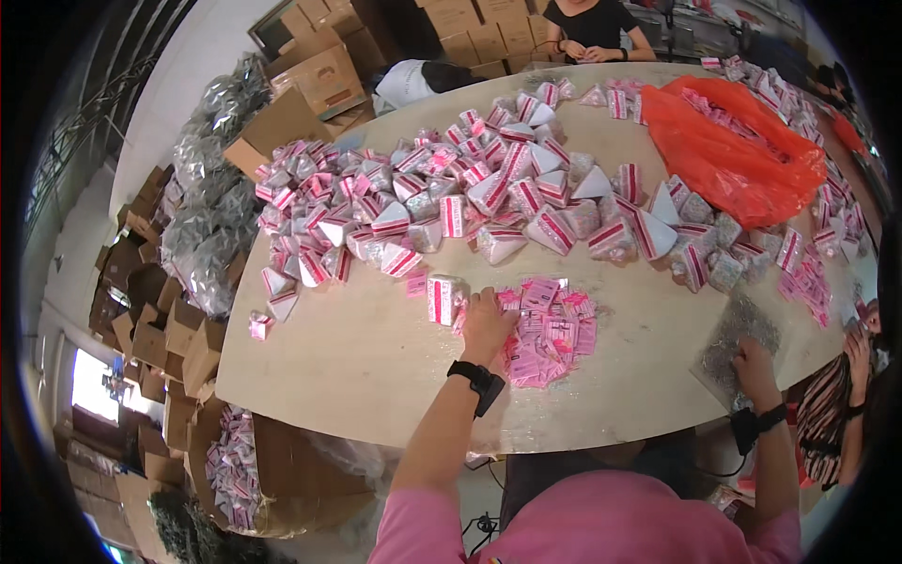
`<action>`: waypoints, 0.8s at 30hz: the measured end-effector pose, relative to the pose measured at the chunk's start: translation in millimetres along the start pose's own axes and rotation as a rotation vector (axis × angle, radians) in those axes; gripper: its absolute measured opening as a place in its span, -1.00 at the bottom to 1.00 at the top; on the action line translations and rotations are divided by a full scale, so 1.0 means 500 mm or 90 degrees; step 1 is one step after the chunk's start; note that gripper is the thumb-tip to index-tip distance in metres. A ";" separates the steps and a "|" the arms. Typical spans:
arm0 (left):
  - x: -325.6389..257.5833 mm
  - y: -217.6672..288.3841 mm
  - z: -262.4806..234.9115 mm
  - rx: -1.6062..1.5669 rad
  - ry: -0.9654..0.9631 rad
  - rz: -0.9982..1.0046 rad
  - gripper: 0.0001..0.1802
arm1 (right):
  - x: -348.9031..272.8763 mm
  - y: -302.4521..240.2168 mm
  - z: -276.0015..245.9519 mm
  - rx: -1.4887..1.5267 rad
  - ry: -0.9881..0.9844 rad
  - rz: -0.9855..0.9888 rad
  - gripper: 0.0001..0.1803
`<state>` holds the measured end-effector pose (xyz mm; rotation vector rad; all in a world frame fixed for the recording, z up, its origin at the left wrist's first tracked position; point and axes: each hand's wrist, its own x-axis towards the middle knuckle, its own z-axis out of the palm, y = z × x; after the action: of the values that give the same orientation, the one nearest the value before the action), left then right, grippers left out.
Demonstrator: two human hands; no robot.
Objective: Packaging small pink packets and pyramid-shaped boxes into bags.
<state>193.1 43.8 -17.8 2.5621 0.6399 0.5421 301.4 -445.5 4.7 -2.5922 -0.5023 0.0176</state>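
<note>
My left hand point(489, 329) is at the middle of the table, its fingers curled down at the left edge of a loose pile of pink printed cards point(550, 338). What lies under those fingertips is hidden. Just left of it stands a small white package with a pink band point(442, 301). On the right, my right hand point(754, 371) is closed over a stack of clear plastic bags point(731, 350), its fingers pinched on the upper bag near the table's front edge.
A large heap of similar packages point(451, 193) spreads across the table's far side. A red plastic bag point(728, 155) lies at the far right. Another person point(597, 38) is across the table, and a striped sleeve point(822, 418) shows at right. A carton point(291, 470) stands below left.
</note>
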 end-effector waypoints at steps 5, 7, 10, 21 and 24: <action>0.070 -0.214 -0.013 -0.112 -0.017 -0.039 -0.34 | 0.035 0.067 -0.017 0.191 0.086 0.041 -0.87; 0.096 -0.233 -0.067 -0.085 0.035 -0.003 -0.38 | 0.031 0.012 -0.059 0.375 0.107 0.136 -0.88; 0.102 -0.238 -0.116 -0.055 0.027 -0.045 -0.44 | 0.021 -0.007 -0.090 0.550 0.140 0.191 -0.91; 0.018 -0.005 -0.023 0.075 -0.129 0.032 -0.54 | 0.001 -0.041 -0.078 0.609 0.092 0.213 -0.96; 0.033 0.010 -0.030 0.045 -0.155 -0.074 -0.52 | -0.003 -0.055 -0.075 0.610 0.082 0.228 -0.95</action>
<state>201.4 53.2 1.8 2.5807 0.7256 0.1667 294.4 -441.5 50.4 -1.6865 0.0466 0.1663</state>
